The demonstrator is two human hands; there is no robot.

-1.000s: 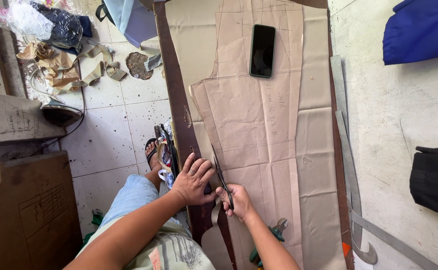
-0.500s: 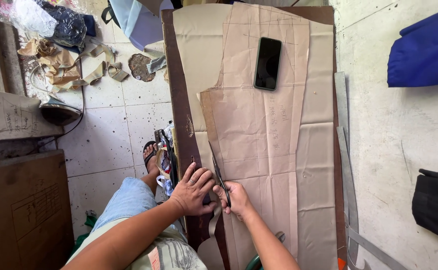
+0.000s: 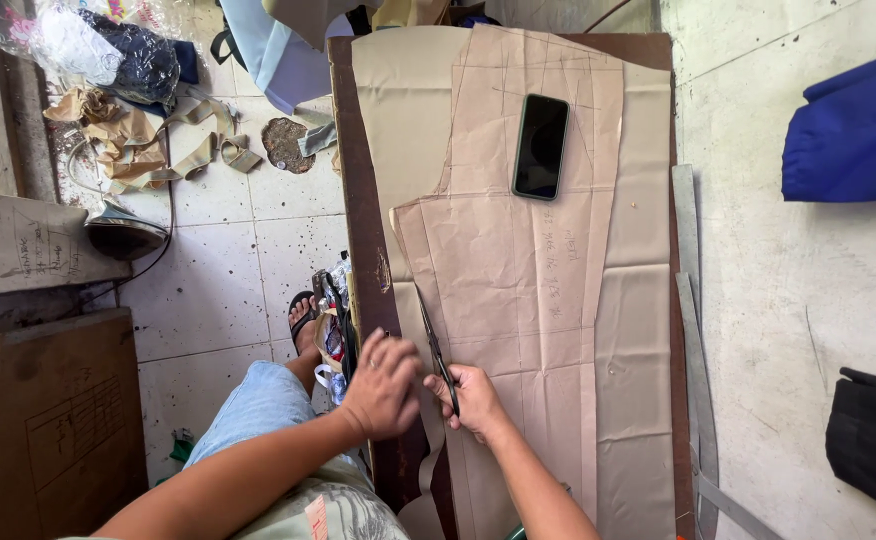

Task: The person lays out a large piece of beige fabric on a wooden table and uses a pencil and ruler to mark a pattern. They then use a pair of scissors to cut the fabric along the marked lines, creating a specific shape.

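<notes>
1. My right hand (image 3: 470, 398) is gripping the scissors (image 3: 436, 348), fingers wrapped through the handles, near the left edge of the table (image 3: 356, 200)
2. The blades are pointing up along the left side of the brown paper pattern (image 3: 518, 300); I cannot tell how far apart they are standing
3. My left hand (image 3: 383, 385) is lying just beside the scissors, fingers spread flat and holding nothing, pressing on the tan fabric (image 3: 403, 130) at the table's left edge
4. The pattern is lying on the fabric, running toward the far edge
5. A black phone (image 3: 541, 146) is resting on the pattern's far part, well apart from my hands
6. A cut strip (image 3: 428, 470) of fabric is hanging at the near edge below my hands
</notes>
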